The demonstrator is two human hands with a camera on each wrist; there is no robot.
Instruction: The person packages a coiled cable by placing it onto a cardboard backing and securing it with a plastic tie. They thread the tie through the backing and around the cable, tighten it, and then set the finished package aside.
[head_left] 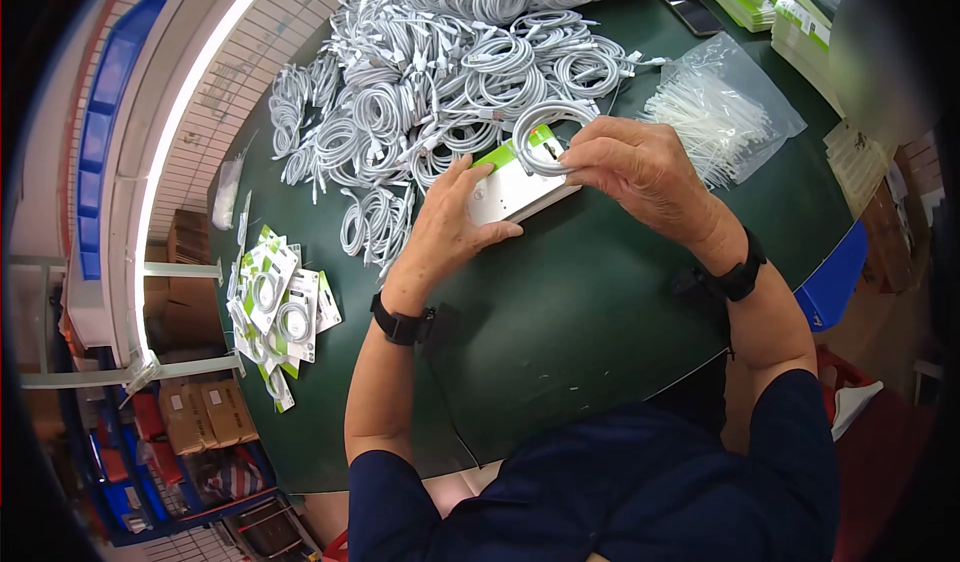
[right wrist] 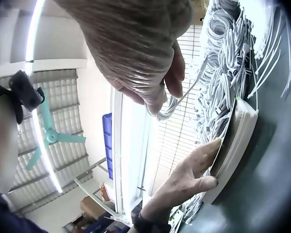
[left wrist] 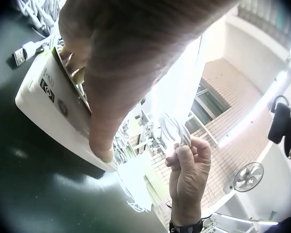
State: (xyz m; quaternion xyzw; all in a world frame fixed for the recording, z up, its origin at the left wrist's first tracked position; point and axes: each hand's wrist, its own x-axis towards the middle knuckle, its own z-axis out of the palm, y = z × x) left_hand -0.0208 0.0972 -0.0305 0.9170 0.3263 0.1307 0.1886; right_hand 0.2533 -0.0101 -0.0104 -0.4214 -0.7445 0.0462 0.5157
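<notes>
A coiled white cable [head_left: 527, 142] is pinched between the thumb and fingers of my right hand [head_left: 645, 174], raised over a stack of white and green cards [head_left: 505, 197]. My left hand [head_left: 445, 217] grips the stack's left end, thumb along the near edge and fingers at the far side. In the left wrist view the stack [left wrist: 53, 104] lies on the table under that hand, and the right hand [left wrist: 189, 174] holds the coil [left wrist: 170, 130] up. The right wrist view has the left hand [right wrist: 182, 187] against the stack [right wrist: 235, 145].
A large heap of coiled cables [head_left: 400, 72] covers the far side of the green table [head_left: 560, 332]. Carded cables [head_left: 280, 312] lie in a pile at left. A bag of white ties [head_left: 715, 112], a phone [head_left: 690, 9] and more cards [head_left: 800, 37] are at far right.
</notes>
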